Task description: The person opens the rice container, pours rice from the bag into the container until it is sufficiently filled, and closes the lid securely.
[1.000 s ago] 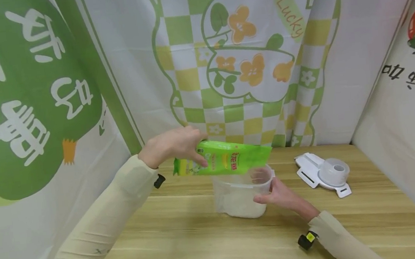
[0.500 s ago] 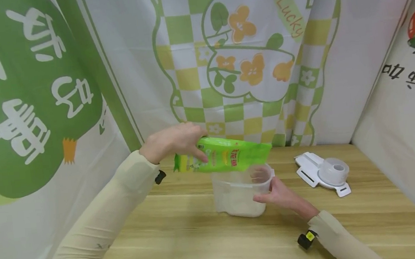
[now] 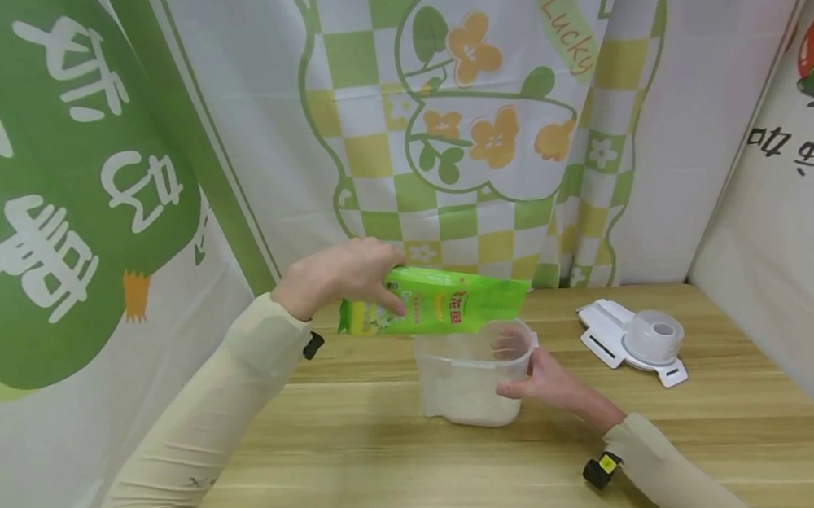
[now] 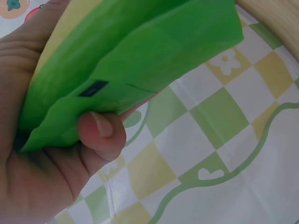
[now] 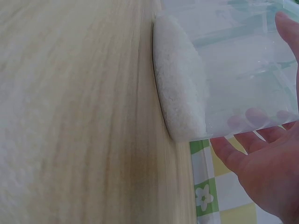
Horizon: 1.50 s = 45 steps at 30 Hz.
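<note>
Checkered cloth (image 3: 362,156) hangs behind a wooden table (image 3: 356,488). Mid-frame, the left hand (image 3: 343,276) grips a green bag (image 3: 448,301), tilted above a clear tub (image 3: 470,375) held by the right hand (image 3: 552,383). Rice (image 5: 180,81) covers the tub's bottom: pouring seems well begun; any left bagged is hidden. At right, the lid (image 3: 636,340) lies off.

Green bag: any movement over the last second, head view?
Yes. The green bag has shifted slightly upward in the head view, judged against the checkered curtain behind it.
</note>
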{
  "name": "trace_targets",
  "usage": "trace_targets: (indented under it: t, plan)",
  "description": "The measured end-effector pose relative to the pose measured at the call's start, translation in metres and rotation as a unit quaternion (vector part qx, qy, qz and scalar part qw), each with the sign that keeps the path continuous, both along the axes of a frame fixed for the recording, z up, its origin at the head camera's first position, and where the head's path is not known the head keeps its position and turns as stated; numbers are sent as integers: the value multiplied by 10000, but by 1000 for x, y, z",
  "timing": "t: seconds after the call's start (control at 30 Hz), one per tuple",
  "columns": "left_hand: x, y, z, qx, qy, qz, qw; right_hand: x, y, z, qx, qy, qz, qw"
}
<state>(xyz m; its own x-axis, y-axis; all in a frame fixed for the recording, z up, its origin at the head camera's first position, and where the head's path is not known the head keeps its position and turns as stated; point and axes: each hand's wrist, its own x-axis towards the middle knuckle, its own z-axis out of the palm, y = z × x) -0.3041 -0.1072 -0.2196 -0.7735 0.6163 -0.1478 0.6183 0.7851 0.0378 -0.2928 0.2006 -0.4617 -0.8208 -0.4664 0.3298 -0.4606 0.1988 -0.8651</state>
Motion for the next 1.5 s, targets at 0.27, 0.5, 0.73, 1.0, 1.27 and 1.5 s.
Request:
trace_targets:
  t: [0.27, 0.5, 0.73, 1.0, 1.27, 1.5]
  plan:
    - [-1, 0, 0, 40, 74, -38, 10000, -2, 0, 0, 29, 30, -36, 10000]
    - [0, 3, -1, 41, 24, 13, 10000, -1, 0, 1, 8, -39, 8, 10000]
    - [2, 6, 2, 30, 30, -18, 10000, -1, 1, 0, 16, -50, 6, 10000]
    - [3, 11, 4, -49, 94, -44, 9999, 0, 1, 0, 91, -86, -58, 9999]
    - [3, 14, 7, -171, 127, -39, 9998, -2, 0, 0, 2, -25, -39, 10000]
    - [3, 16, 7, -190, 72, 4, 9998, -2, 1, -2, -36, 61, 36, 10000]
